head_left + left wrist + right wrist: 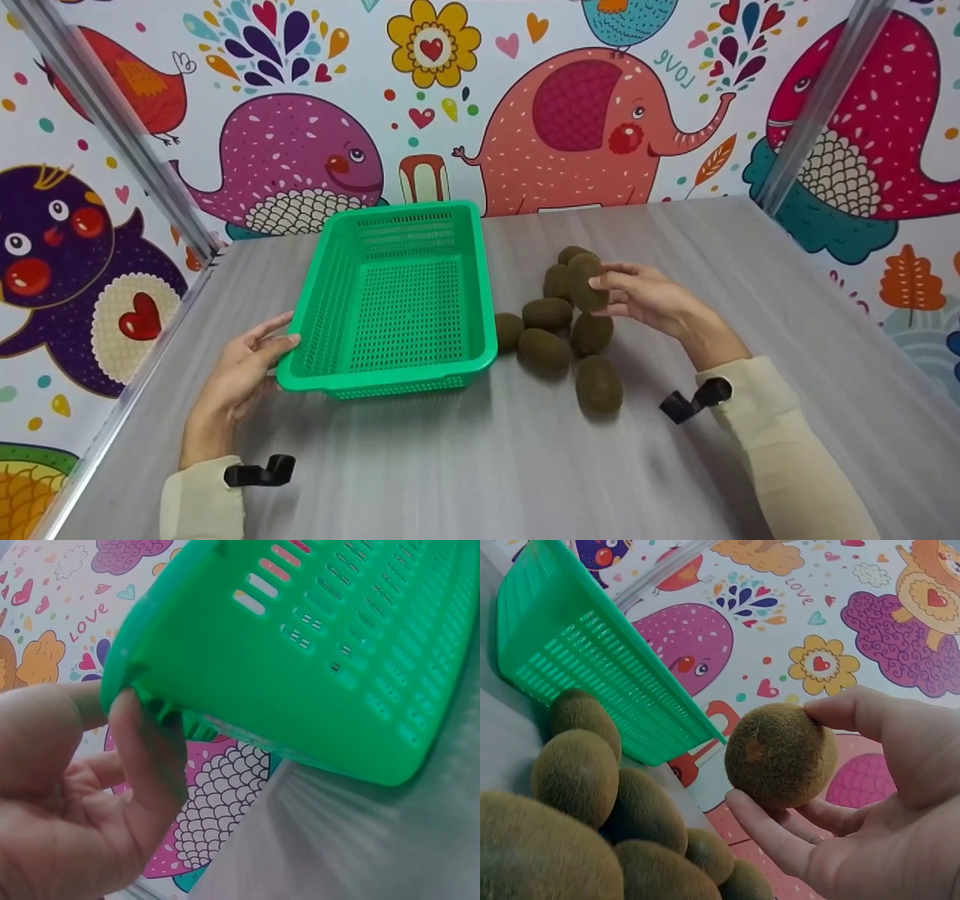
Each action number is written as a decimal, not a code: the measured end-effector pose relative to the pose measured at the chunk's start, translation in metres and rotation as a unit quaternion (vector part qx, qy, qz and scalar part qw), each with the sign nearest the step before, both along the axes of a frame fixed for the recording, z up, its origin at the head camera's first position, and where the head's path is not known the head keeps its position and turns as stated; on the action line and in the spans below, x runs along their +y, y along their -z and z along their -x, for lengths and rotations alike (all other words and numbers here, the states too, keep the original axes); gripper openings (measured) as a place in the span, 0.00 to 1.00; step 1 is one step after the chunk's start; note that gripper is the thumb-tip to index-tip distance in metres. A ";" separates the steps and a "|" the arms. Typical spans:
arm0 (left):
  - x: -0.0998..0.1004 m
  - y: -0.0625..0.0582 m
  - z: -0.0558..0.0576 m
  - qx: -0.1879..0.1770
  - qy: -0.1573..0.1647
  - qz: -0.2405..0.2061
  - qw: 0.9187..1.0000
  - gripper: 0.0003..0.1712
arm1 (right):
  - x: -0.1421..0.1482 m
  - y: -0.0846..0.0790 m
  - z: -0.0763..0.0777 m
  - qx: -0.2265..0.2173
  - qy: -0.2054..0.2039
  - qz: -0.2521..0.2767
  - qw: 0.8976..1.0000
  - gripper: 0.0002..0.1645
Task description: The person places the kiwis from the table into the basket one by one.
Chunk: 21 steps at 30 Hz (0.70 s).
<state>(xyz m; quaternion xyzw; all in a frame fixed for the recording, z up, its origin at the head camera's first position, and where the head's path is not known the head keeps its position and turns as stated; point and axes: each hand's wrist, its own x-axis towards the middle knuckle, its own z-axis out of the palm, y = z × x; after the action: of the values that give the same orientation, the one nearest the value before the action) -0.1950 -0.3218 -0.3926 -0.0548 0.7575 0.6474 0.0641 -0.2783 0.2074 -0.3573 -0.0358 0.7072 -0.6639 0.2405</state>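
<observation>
A green plastic basket (409, 315) with slotted walls stands on the table, its inside bare. My left hand (238, 371) grips the basket's rim at the near left corner, thumb over the edge, as the left wrist view also shows. Between the thumb and fingers of my right hand (649, 300) is a brown fuzzy kiwi (780, 755), held above the other kiwis. Several more kiwis (544, 352) lie in a loose group right of the basket. The leftmost kiwi (509, 332) is right at the basket's side, and the nearest kiwi (599, 385) lies toward the front.
The grey wood-grain table (525, 472) reaches back to a wall with cartoon animal prints (577, 135). Metal posts (825, 105) stand at the back corners. A black wrist mount (697, 400) sits on each sleeve.
</observation>
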 end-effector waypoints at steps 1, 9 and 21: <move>-0.001 0.000 0.000 -0.001 0.000 -0.003 1.000 0.40 | -0.002 -0.002 0.001 0.000 -0.002 0.001 1.000 0.48; -0.005 0.001 -0.002 -0.006 0.005 -0.012 1.000 0.40 | -0.024 -0.014 0.013 -0.016 -0.013 0.012 1.000 0.47; -0.003 -0.001 -0.002 -0.006 0.016 -0.015 1.000 0.41 | -0.059 -0.032 0.025 0.014 -0.030 0.006 0.999 0.21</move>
<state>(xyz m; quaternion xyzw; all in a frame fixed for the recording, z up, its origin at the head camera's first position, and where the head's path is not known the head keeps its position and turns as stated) -0.1930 -0.3252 -0.3912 -0.0458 0.7483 0.6570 0.0793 -0.3037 0.1486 -0.3252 -0.0677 0.7050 -0.6602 0.2501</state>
